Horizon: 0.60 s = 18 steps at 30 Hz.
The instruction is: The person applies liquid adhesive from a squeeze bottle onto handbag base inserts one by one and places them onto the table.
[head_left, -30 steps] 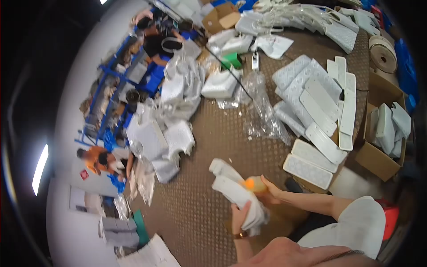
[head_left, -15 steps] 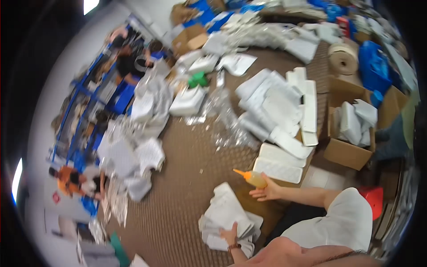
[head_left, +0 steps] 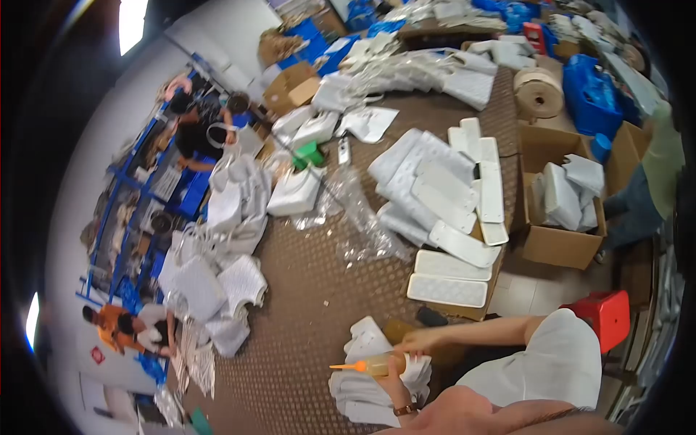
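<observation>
While the left hand keeps its grip closed around the rear of a translucent yellowish bottle, the orange nozzle points sideways, away from the wearer's body. The right hand is bent in just beside the bottle's rear end, fingers turned down; they crowd against the other hand, so I cannot tell whether that grip holds anything. The bottle is tipped flat, over a loose stack of white pieces that spreads out on both sides of it. A small dark object sits near the bottle, past the right hand.

Farther up the view from the bottle, two pale oblong panels with rounded corners lie side by side on the brown patterned tabletop. Above them, still farther from the bottle, quilted white sheets overlap in a heap. Crumpled clear plastic lies between the bottle and a boxy white bag, with a green item just behind that bag.

Out beyond the nozzle end of the bottle, white bags form a pile, and a person in orange is near it. Behind the bottle's rear end, well apart, are a red stool and an open cardboard box with white goods inside.
</observation>
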Motion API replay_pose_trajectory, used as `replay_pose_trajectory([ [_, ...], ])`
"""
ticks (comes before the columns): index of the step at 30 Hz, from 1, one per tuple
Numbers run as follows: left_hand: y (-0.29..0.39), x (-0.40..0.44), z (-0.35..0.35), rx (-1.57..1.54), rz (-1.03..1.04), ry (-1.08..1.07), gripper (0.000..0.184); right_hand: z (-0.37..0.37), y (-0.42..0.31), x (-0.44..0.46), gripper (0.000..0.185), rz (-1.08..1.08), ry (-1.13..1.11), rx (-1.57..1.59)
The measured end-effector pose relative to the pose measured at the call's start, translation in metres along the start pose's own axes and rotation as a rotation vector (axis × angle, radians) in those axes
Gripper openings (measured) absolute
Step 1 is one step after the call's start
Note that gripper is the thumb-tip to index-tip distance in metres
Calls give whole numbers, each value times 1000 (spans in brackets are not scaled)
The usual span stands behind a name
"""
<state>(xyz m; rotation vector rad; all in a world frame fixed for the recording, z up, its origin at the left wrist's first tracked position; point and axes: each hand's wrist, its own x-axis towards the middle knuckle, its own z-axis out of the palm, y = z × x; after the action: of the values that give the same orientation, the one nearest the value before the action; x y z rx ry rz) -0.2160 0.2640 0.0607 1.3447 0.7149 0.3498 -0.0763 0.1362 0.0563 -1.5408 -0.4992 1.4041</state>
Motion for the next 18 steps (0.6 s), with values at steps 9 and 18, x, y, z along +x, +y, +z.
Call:
replay_pose_trajectory([
  [9, 50, -75, -45, -141, 112, 615, 75, -180, -28, 93, 39, -279, 1098, -719],
  [18, 69, -55, -54, -25, 224, 712, 80, -188, -64, 86, 31, -785, 1051, -13],
])
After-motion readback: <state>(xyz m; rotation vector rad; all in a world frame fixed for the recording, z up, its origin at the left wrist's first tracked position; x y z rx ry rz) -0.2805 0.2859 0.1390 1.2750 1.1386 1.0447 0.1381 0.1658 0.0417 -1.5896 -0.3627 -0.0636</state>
